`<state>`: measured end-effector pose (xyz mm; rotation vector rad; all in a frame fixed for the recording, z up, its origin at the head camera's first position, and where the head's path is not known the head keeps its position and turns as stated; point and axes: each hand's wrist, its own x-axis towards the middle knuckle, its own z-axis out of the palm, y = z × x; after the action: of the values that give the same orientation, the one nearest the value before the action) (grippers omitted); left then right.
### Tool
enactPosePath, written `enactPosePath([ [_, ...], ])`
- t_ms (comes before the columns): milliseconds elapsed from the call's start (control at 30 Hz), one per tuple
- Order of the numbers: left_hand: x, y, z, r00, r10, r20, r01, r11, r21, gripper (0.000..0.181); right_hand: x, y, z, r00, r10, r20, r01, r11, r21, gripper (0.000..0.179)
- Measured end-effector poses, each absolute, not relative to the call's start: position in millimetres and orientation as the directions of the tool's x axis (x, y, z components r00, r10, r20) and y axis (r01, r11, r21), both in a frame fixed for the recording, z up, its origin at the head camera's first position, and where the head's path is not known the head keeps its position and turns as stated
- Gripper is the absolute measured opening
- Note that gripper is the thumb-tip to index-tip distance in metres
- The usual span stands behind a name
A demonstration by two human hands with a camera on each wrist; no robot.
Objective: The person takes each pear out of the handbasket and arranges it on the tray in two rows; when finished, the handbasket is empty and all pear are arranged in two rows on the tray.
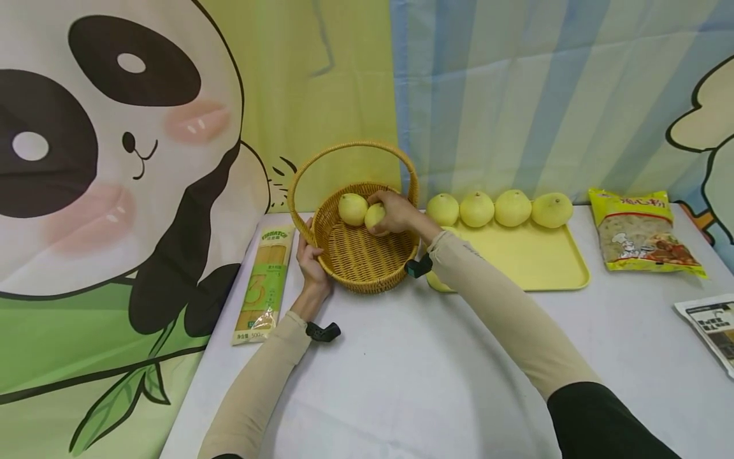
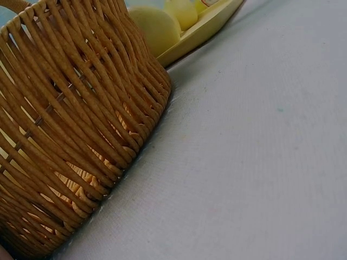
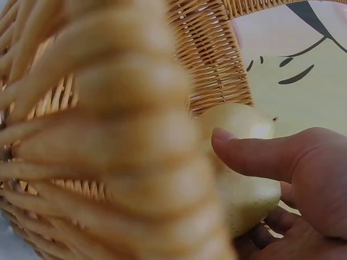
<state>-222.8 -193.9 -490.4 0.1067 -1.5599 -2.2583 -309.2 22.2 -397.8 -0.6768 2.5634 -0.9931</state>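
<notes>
A round wicker basket (image 1: 367, 258) with a tall hoop handle stands on the table. My left hand (image 1: 312, 258) grips its left rim, near the foot of the handle. Inside the basket, my right hand (image 1: 395, 212) holds a pale yellow pear (image 1: 375, 217) between thumb and fingers. Another pear (image 1: 352, 209) sits beside it, toward the back left wall. In the right wrist view, the thumb presses on the held pear (image 3: 249, 200), while the near basket wall (image 3: 130, 130) hides part of it. The left wrist view shows the basket's woven side (image 2: 81, 119) resting on the cloth.
Right of the basket lies a yellow tray (image 1: 527, 261) with several pears (image 1: 513, 208) along its back edge and one at its front left. A noodle pack (image 1: 264, 284) lies left of the basket. Farther right are a yellow food bag (image 1: 642, 233) and a black-and-white packet (image 1: 711, 325).
</notes>
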Motion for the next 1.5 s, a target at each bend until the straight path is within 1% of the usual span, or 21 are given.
enactPosePath([
  [267,-222,-193,-490,-0.917,-0.371,0.148,0.275,-0.318,0.907,0.080,-310,20,-404,-0.830,-0.547,-0.112,-0.360,0.677,-0.642,0.075],
  [400,-221,-194,-491,-0.917,-0.369,0.153,0.273,-0.297,0.915,0.080,-308,20,-405,-0.835,-0.542,-0.099,-0.351,0.662,-0.662,0.071],
  [633,-220,-193,-490,-0.919,-0.368,0.145,0.256,-0.272,0.928,0.082,-306,26,-407,-0.831,-0.556,-0.017,-0.363,0.565,-0.741,0.068],
  [767,-219,-193,-490,-0.918,-0.368,0.145,0.259,-0.281,0.924,0.082,-304,30,-405,-0.817,-0.576,0.032,-0.373,0.485,-0.791,0.068],
  [867,-219,-192,-489,-0.917,-0.367,0.155,0.273,-0.298,0.914,0.082,-300,34,-403,-0.810,-0.585,0.045,-0.369,0.449,-0.814,0.067],
  [1167,-220,-193,-490,-0.918,-0.362,0.160,0.273,-0.288,0.918,0.083,-286,51,-395,-0.765,-0.636,0.104,-0.420,0.370,-0.829,0.067],
  [1367,-221,-193,-491,-0.919,-0.363,0.155,0.271,-0.296,0.916,0.081,-272,73,-386,-0.721,-0.683,0.119,-0.420,0.293,-0.859,0.067],
  [1500,-221,-193,-492,-0.919,-0.363,0.151,0.265,-0.290,0.920,0.082,-264,93,-380,-0.727,-0.677,0.115,-0.399,0.280,-0.873,0.064],
])
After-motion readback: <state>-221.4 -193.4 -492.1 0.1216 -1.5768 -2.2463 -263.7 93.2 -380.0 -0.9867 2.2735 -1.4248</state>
